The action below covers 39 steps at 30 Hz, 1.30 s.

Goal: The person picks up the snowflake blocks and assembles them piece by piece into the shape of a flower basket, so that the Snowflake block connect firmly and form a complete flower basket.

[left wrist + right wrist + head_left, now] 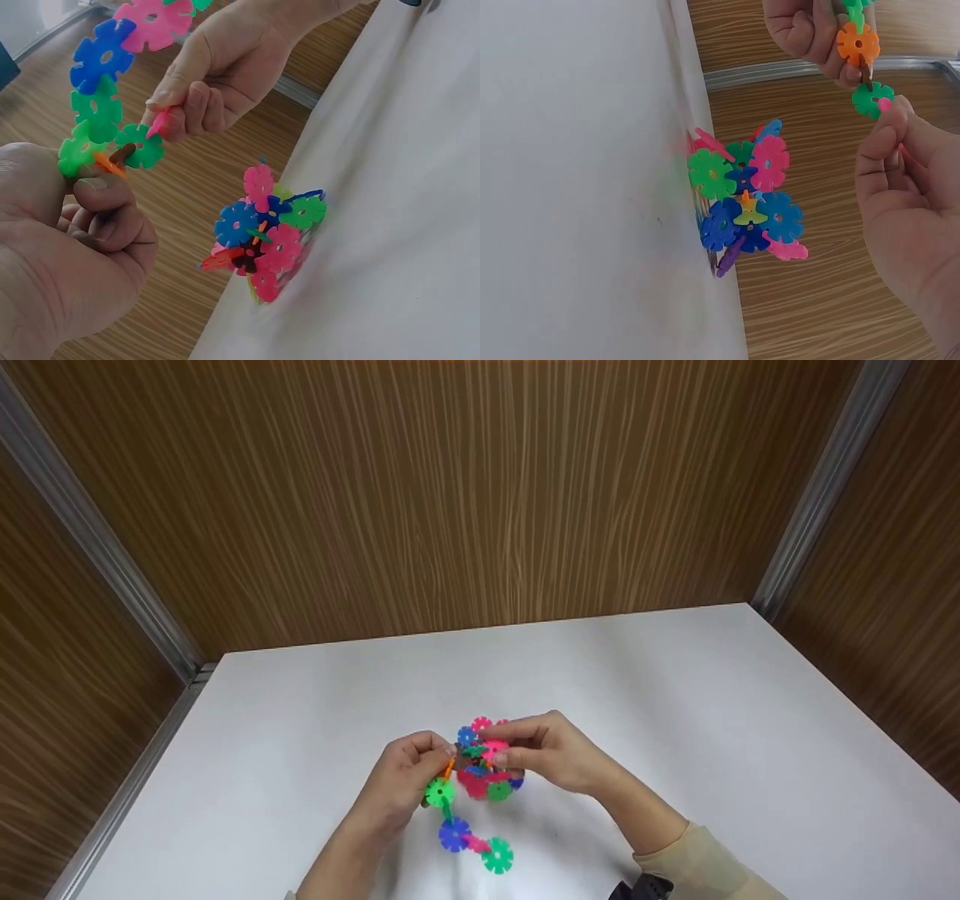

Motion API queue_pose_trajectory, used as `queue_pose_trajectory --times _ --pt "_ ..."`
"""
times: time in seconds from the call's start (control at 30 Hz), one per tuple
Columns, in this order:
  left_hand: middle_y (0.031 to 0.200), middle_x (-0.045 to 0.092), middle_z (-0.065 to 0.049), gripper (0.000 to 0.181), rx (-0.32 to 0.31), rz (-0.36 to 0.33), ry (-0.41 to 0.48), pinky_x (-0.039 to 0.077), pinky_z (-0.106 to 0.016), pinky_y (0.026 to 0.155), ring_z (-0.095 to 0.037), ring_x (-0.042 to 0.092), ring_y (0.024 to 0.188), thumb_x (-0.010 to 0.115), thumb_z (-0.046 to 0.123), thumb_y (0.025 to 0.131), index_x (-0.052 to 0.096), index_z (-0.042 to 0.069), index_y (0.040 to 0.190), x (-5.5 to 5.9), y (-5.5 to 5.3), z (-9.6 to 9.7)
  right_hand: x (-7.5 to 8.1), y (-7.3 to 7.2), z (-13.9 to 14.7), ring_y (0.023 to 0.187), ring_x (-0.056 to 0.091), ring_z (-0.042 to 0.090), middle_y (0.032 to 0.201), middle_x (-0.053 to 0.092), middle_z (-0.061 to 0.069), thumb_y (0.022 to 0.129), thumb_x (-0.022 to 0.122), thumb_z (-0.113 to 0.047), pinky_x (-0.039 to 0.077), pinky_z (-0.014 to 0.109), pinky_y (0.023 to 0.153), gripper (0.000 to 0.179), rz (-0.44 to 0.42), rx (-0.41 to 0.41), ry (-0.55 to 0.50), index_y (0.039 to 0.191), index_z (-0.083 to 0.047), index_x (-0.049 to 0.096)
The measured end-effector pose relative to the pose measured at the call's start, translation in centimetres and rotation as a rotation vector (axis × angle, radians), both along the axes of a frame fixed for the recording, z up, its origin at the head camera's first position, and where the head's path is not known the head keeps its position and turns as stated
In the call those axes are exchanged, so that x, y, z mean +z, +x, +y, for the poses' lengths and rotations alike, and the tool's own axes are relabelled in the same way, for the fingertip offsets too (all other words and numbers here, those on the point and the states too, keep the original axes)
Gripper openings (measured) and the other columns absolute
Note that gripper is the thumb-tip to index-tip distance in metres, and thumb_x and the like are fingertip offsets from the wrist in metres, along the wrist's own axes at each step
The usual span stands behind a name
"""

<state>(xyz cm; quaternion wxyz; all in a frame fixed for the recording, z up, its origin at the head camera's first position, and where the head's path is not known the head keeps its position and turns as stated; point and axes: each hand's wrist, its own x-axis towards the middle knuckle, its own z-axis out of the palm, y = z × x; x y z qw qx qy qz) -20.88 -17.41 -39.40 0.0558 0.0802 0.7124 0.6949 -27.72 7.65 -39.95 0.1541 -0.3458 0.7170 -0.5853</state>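
A chain of slotted plastic snowflake discs point(454, 835) runs between both hands, with its loose end hanging toward the person. My left hand point(397, 784) pinches it at the orange disc point(858, 43), beside a brown disc point(122, 154). Thumb and fingertips of my right hand point(562, 754) pinch a pink disc point(158, 123), which joins a green disc point(873, 99) at the chain's near end. The right fingers cover most of that pink disc. Below the hands, a rounded cluster of many-coloured discs point(283, 246) stands on the table; the right hand partly overlaps it in the head view.
The white table point(300, 720) stretches around the hands. Wood-grain panels point(450, 495) rise at its back and sides, with metal strips point(817, 487) at the corners. A black device point(643, 887) sits by the right sleeve point(705, 862).
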Motion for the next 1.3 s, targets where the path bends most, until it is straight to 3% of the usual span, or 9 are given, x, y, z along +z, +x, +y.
queue_pose_trajectory --times 0.2,0.33,0.5,0.7,0.83,0.93,1.03,1.17,1.3 --pt "0.074 0.063 -0.002 0.02 0.01 0.002 -0.004 0.041 -0.019 0.05 -0.011 0.048 0.059 0.064 0.015 0.105 0.067 0.0 0.092 0.2 0.1 0.0 -0.2 0.0 0.0 0.081 0.069 0.017 0.112 0.078 0.012 0.099 0.075 -0.007 0.061 0.026 0.076 0.031 -0.026 0.03 0.002 0.13 -0.004 0.075" --pt "0.075 0.065 -0.002 0.021 0.006 -0.025 -0.002 0.043 -0.019 0.053 -0.012 0.049 0.06 0.069 0.017 0.103 0.07 0.001 0.09 0.3 -0.1 -0.1 0.0 -0.4 0.3 0.083 0.07 0.024 0.107 0.079 0.011 0.099 0.076 -0.012 0.061 0.029 0.077 0.027 -0.07 0.079 0.029 0.126 -0.006 0.077" --pt "0.079 0.066 -0.003 0.022 0.027 -0.043 -0.038 0.045 -0.02 0.058 -0.014 0.052 0.067 0.075 0.024 0.1 0.074 0.003 0.093 0.2 -0.5 0.0 0.4 -0.8 0.8 0.08 0.063 0.025 0.103 0.078 0.009 0.103 0.071 -0.015 0.056 0.029 0.073 0.02 -0.097 0.07 0.059 0.12 -0.01 0.079" --pt "0.101 0.063 -0.006 0.038 0.154 -0.018 0.007 0.054 -0.026 0.078 -0.02 0.06 0.09 0.06 0.04 0.109 0.069 0.005 0.122 -0.1 -0.7 -0.1 0.2 -1.0 0.7 0.085 0.069 0.026 0.099 0.076 0.011 0.103 0.071 -0.015 0.062 0.033 0.083 0.021 -0.135 -0.065 -0.066 0.121 -0.004 0.075" --pt "0.11 0.062 -0.012 0.052 0.147 0.03 0.055 0.054 -0.029 0.084 -0.025 0.063 0.098 0.042 0.047 0.113 0.058 0.002 0.133 -0.5 -0.3 -0.7 -0.1 -1.3 0.6 0.093 0.072 0.033 0.1 0.074 0.013 0.103 0.071 -0.013 0.062 0.036 0.09 0.028 -0.151 -0.192 -0.186 0.125 0.003 0.069" --pt "0.111 0.063 -0.014 0.041 0.12 0.065 -0.003 0.054 -0.03 0.083 -0.025 0.063 0.1 0.046 0.034 0.111 0.06 -0.001 0.128 -0.9 -0.2 -0.9 -0.2 -1.6 0.7 0.098 0.073 0.036 0.105 0.074 0.015 0.103 0.071 -0.013 0.062 0.038 0.092 0.03 -0.153 -0.268 -0.245 0.127 0.005 0.066" --pt "0.106 0.067 -0.012 0.029 0.124 0.127 -0.139 0.058 -0.03 0.082 -0.026 0.067 0.094 0.059 0.022 0.107 0.067 -0.003 0.12 -1.1 -0.6 -0.9 -0.4 -1.9 0.9 0.1 0.074 0.033 0.107 0.074 0.015 0.103 0.072 -0.013 0.061 0.039 0.094 0.03 -0.156 -0.309 -0.27 0.126 0.004 0.064" --pt "0.095 0.072 -0.007 0.018 0.183 0.213 -0.294 0.059 -0.028 0.076 -0.027 0.069 0.088 0.071 0.016 0.102 0.078 0.001 0.11 -1.3 -1.4 -0.9 -0.8 -2.4 1.2 0.102 0.074 0.033 0.108 0.074 0.017 0.103 0.071 -0.009 0.061 0.039 0.094 0.025 -0.142 -0.313 -0.265 0.122 0.004 0.064" --pt "0.096 0.073 -0.006 0.013 0.245 0.237 -0.31 0.057 -0.025 0.075 -0.023 0.065 0.089 0.076 0.014 0.099 0.083 0.005 0.105 -1.8 -2.2 -1.1 -1.3 -2.7 1.4 0.105 0.071 0.037 0.109 0.075 0.016 0.102 0.072 -0.008 0.061 0.034 0.092 0.017 -0.102 -0.344 -0.199 0.116 0.001 0.068"
